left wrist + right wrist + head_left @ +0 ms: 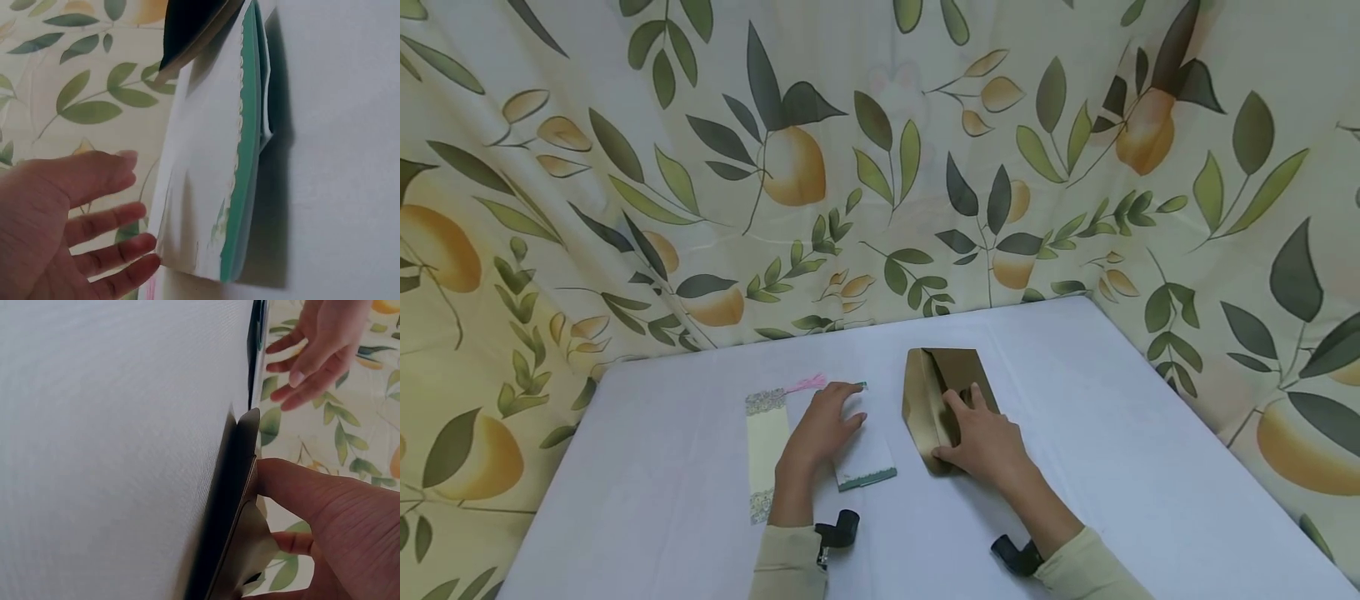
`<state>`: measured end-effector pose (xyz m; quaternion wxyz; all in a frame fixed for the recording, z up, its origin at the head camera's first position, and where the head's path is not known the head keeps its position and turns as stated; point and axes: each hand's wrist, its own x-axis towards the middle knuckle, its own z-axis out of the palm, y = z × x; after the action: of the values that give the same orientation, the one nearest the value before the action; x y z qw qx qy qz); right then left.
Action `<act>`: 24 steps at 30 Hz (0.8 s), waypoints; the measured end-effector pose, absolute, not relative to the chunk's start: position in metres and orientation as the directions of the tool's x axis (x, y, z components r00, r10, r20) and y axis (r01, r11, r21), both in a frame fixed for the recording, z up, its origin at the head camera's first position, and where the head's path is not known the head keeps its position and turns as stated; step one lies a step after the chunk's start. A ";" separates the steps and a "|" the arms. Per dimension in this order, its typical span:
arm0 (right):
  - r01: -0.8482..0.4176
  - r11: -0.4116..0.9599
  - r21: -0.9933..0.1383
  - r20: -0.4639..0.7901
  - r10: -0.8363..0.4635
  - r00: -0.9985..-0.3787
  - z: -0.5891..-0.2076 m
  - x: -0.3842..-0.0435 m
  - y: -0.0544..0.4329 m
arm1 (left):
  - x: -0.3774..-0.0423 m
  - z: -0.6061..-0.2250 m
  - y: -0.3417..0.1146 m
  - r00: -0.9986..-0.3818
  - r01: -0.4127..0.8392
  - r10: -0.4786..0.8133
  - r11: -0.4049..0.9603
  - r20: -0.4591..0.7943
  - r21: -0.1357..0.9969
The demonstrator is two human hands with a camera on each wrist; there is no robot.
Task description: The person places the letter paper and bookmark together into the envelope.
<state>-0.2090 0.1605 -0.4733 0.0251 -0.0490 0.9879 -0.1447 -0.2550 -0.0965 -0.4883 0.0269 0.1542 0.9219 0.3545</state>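
Observation:
My right hand (988, 437) holds a gold envelope (917, 408) on the white table, its flap opened out to the left. In the right wrist view the thumb (290, 481) presses the envelope's edge while other fingers lie against its far side. My left hand (823, 425), fingers apart and slightly bent, is over the left part of a white card (865, 454) with green scalloped edging. Nothing is in its grasp; in the left wrist view the fingertips (147, 244) are close to the card's end, and I cannot tell if they touch.
Left of the card lies a pale yellow strip (766, 442) with silvery patterned ends, partly behind my left forearm. A pink tassel (808, 382) shows at its top. Behind the white table (647, 467) hangs a fruit-patterned curtain (887, 208). Black wrist cameras are on both forearms.

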 end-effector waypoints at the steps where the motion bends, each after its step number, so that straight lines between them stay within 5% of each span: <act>1: -0.090 0.953 -0.290 -0.036 -0.105 -0.994 -0.473 -0.209 0.160 | -0.255 -0.488 -0.098 -0.956 0.255 0.286 0.708 0.064 0.659; 24: -0.086 0.953 -0.292 -0.020 -0.096 -0.995 -0.477 -0.209 0.161 | -0.250 -0.485 -0.115 -0.990 -0.127 -0.056 0.743 -0.127 0.657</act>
<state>-0.2095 0.1608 -0.4765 0.0168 -0.0462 0.9879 -0.1468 -0.2495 -0.1146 -0.4852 0.0496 -0.0490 0.9323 0.3549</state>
